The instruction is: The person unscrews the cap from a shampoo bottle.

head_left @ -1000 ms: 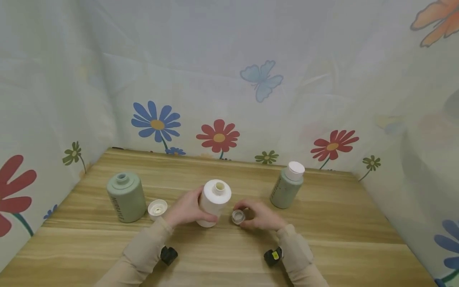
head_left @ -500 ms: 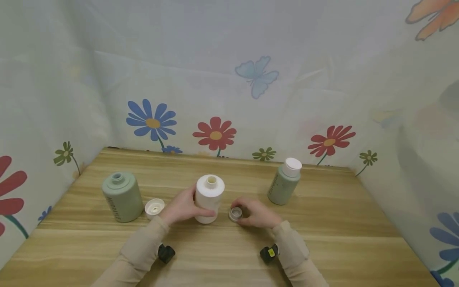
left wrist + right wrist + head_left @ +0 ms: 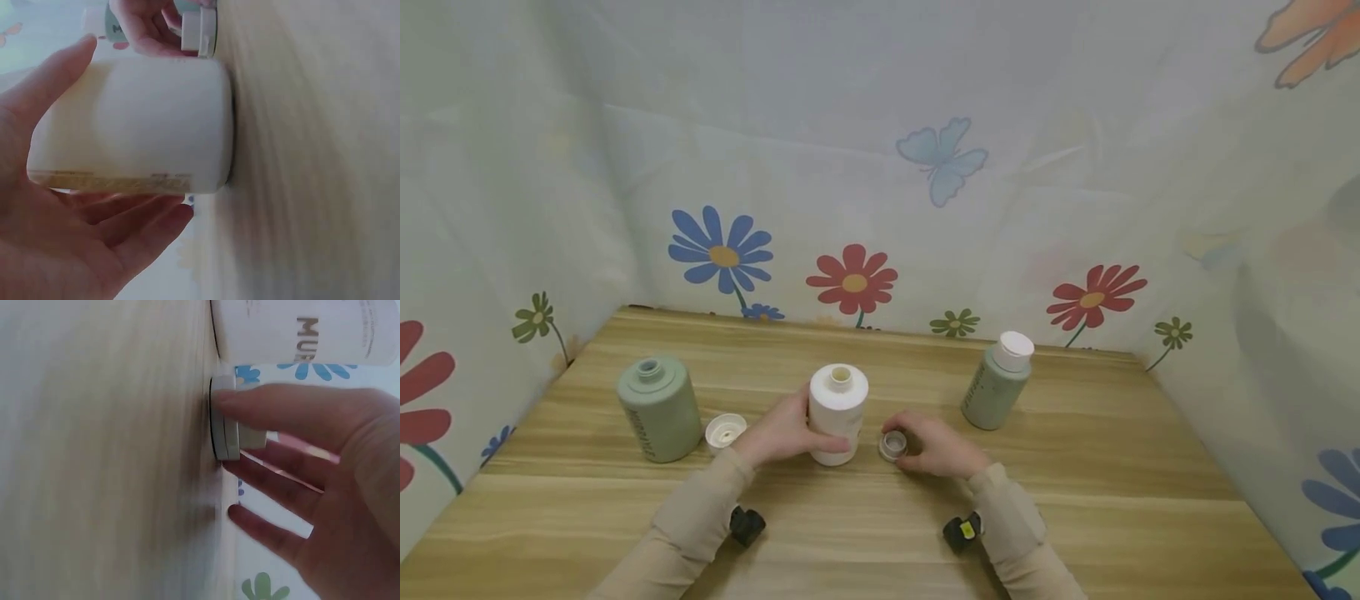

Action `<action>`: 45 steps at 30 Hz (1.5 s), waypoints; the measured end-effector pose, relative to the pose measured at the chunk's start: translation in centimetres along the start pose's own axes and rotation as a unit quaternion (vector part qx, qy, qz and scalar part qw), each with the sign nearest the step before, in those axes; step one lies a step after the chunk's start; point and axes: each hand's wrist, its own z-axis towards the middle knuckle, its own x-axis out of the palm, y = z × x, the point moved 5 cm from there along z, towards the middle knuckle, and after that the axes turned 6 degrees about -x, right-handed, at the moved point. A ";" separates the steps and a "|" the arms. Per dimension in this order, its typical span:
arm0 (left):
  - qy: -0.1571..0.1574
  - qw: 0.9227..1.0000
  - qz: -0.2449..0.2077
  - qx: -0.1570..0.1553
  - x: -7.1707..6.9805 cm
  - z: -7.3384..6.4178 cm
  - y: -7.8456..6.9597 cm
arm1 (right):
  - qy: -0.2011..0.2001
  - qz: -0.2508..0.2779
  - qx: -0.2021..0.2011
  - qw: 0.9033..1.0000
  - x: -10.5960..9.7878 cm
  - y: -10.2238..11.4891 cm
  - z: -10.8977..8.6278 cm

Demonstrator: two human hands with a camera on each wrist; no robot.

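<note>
Pale cloth (image 3: 820, 100) printed with flowers and butterflies hangs behind and at both sides of a wood-grained surface (image 3: 850, 533). Near the middle of that surface a white bottle (image 3: 838, 417) stands upright, its neck uncapped and its mouth showing from above. The person's left hand (image 3: 778, 435) grips it from the left, thumb across the near side and fingers reaching round the far side. Dark lettering beginning "MUR" shows on the bottle in the right wrist view.

Just to the right of the bottle, and apart from it, a small white cap (image 3: 892, 447) lies upside down, wide disc against the surface and narrower ring upward. The person's right hand (image 3: 943, 447) pinches this cap between thumb and fingers from the right.

At the left stands a broad green bottle (image 3: 661, 410), also uncapped, with dark lettering down its side. A larger white cap (image 3: 726, 431) lies hollow side up between it and the left hand. Beyond the right hand stands a slimmer green bottle (image 3: 996, 393) with a white top (image 3: 1015, 351) fitted on it. Beige sleeves (image 3: 698, 512) cover both forearms, and a black device (image 3: 747, 527) sits at each wrist.
</note>
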 end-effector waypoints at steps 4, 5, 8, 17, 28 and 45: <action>0.020 1.000 -0.007 0.011 -1.0 -0.5 -1.0 | -0.020 0.017 0.010 1.000 -1.4 0.4 -0.6; 0.021 1.000 -0.005 0.013 -1.4 -0.7 -1.4 | -0.028 0.020 0.016 0.999 -1.9 0.5 -0.8; 0.006 1.000 0.001 0.018 -2.8 -1.5 -2.7 | -0.050 0.011 0.026 0.998 -3.7 1.1 -1.6; -0.051 0.997 0.006 0.058 -4.3 -3.8 -8.0 | -0.150 -0.054 0.001 0.987 -9.2 1.7 -4.8; 0.058 0.992 -0.008 0.115 4.0 -0.8 -13.6 | -0.297 -0.076 0.056 0.950 -14.1 -0.3 -10.0; 0.076 0.992 -0.091 0.032 14.7 9.4 -11.8 | -0.407 0.130 0.148 0.892 -12.9 -6.9 -9.2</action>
